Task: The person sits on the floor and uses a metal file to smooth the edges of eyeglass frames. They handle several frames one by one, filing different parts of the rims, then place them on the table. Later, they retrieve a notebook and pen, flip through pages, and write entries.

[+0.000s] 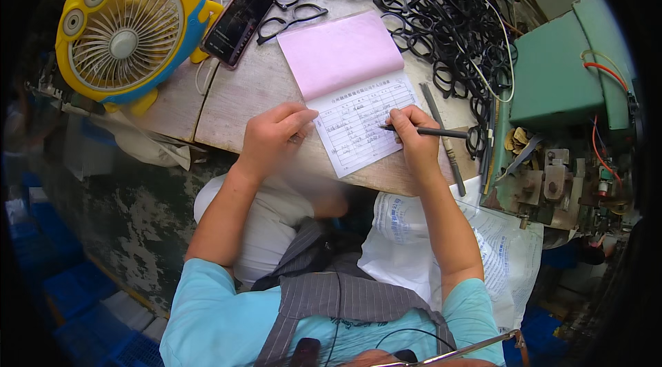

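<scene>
A receipt pad (365, 125) lies open on the table in front of me, its ruled white page partly filled with handwriting. The pink cover (341, 53) is folded back away from me. My right hand (416, 139) grips a black pen (441, 132), its tip over the page's right half. Loosely curled, my left hand (276, 136) rests by the page's left edge with its index fingertip at the paper. I see nothing held in it, though the palm side is hidden.
Many black eyeglass frames (441, 15) are heaped at the back and right. A yellow fan (124, 43) and a propped phone (238, 22) stand at left. Right of the pad lies a grey rod (445, 139), beside a green machine (562, 70). A white plastic bag (496, 243) hangs below.
</scene>
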{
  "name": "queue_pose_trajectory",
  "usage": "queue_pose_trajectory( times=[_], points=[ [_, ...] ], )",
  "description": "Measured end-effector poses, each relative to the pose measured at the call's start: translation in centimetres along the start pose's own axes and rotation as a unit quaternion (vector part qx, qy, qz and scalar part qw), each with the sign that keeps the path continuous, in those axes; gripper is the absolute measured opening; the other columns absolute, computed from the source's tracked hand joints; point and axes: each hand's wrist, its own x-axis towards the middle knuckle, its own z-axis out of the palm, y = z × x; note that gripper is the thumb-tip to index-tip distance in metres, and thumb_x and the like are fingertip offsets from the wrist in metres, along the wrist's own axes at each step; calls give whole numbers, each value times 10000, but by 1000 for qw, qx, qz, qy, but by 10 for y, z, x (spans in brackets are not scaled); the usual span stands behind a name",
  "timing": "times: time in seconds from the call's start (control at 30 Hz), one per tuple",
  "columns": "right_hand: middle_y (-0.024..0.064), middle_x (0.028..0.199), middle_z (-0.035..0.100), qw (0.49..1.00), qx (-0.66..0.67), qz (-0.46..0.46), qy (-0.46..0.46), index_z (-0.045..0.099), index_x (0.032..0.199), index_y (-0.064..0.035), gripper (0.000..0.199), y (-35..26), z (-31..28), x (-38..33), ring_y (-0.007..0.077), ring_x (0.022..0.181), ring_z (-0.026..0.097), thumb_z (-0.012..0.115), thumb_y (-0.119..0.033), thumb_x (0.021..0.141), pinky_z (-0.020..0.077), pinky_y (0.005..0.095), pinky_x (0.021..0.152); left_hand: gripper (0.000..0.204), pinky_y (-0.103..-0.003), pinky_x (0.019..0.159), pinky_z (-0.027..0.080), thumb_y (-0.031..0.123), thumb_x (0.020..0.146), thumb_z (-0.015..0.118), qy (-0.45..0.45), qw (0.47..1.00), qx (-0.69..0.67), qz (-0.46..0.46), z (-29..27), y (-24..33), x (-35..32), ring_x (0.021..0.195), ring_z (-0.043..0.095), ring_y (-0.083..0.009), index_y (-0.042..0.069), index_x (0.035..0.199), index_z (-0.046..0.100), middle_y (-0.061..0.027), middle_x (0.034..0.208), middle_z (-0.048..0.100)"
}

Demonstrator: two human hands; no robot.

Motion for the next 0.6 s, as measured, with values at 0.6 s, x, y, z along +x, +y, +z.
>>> queue_pose_trajectory(
  times=[0.6],
  points=[
    [-20, 620, 572, 996, -56, -60, 43, 646, 787, 2, 180, 35, -11, -16, 46, 583, 460, 674, -151, 876, 379, 226, 540, 242, -314, 590, 532, 40, 713, 705, -38, 994, -2, 98, 3, 6, -6, 717, 662, -216, 94, 948, 680, -54, 869, 680]
  ],
)
